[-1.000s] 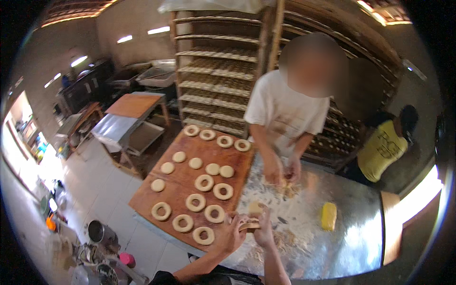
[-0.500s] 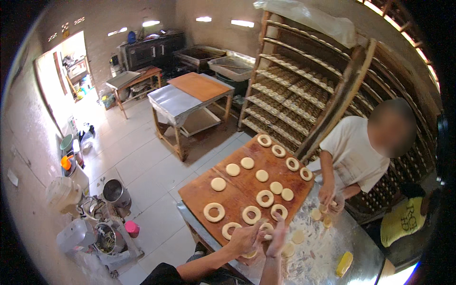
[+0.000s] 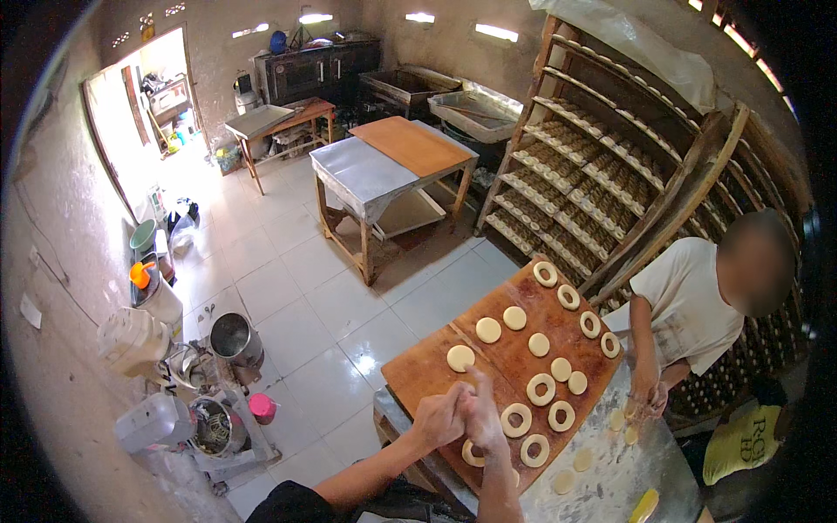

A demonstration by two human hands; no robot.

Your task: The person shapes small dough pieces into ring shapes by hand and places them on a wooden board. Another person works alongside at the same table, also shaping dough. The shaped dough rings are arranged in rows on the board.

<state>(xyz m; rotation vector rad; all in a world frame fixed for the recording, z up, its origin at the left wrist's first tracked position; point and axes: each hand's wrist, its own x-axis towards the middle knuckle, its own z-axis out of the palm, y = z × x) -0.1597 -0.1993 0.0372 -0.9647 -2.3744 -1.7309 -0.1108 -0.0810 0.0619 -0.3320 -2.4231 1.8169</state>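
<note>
My left hand (image 3: pixel 440 418) and my right hand (image 3: pixel 479 410) meet over the lower left of a wooden board (image 3: pixel 410 383). Both have curled fingers, the right's index finger raised; whatever is between them is hidden. Just above my fingers lies a round dough disc (image 3: pixel 461 356); dough rings (image 3: pixel 541 389) and more discs lie around the board. It rests on a floured metal table (image 3: pixel 597 462) with pale dough rounds and a yellow block (image 3: pixel 643 507).
A co-worker (image 3: pixel 689 305) works at the table's right; a person in yellow (image 3: pixel 732 453) is behind. Tray racks (image 3: pixel 593 157) stand at back right. A second table (image 3: pixel 357 166) is beyond. A mixer (image 3: pixel 157 427), buckets and a pot (image 3: pixel 231 340) line the left wall.
The view has swung left, showing more of the room and doorway. My joined hands have moved over the board toward a disc; the dough seen between them earlier is now hidden.
</note>
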